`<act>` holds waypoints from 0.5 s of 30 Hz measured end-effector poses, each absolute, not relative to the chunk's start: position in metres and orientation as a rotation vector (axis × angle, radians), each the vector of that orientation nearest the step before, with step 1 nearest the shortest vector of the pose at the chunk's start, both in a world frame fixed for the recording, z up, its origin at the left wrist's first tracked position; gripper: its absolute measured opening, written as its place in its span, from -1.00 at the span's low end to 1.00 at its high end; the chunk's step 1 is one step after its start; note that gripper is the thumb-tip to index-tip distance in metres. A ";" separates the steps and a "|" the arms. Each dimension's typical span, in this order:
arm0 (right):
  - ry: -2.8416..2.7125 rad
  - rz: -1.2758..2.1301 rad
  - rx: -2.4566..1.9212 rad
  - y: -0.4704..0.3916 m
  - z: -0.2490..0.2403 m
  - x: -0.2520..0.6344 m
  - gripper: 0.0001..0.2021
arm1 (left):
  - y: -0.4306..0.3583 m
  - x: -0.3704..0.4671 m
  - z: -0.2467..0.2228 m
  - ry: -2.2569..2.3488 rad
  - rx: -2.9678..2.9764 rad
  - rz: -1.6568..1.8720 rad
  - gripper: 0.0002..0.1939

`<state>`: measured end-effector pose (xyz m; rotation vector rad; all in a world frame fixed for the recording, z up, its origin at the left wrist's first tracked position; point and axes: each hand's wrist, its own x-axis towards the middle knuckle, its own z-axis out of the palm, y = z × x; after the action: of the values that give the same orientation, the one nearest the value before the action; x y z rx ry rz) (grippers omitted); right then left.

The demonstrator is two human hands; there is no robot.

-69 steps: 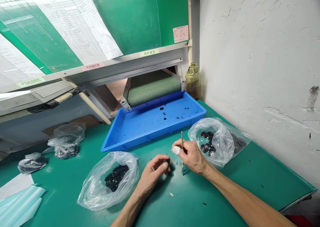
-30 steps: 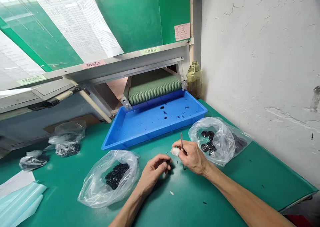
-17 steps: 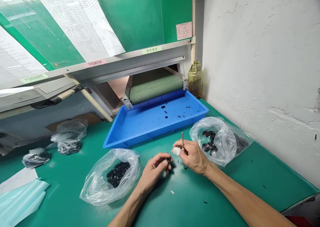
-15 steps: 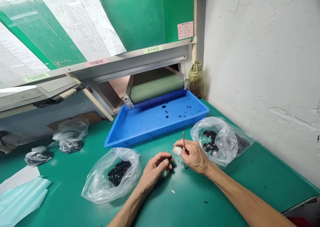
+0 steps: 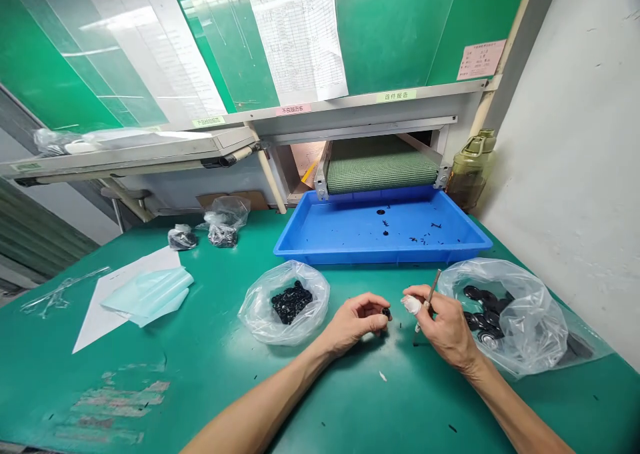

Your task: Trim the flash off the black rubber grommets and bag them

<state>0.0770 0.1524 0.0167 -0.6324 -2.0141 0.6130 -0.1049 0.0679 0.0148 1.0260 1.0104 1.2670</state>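
The left hand (image 5: 356, 321) pinches a small black round part (image 5: 386, 313); the right hand (image 5: 445, 321) grips a thin metal tool (image 5: 431, 290).

Bright, sharp, perhaps edge-warped

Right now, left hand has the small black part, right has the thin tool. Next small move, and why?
Probably bring the thin tool in to the small black part. The left hand pinches the part at its fingertips just above the green table, while the right hand holds the tool tilted beside it, with a gap between tool and part.
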 end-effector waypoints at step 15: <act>-1.945 0.665 -0.668 0.153 0.023 0.074 -0.72 | 0.053 -0.108 0.042 1.236 1.201 1.292 -0.68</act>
<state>0.0736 0.1529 0.0227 -0.6684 -1.9454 0.6645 -0.1076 0.0532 0.0424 1.2013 1.2360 1.2917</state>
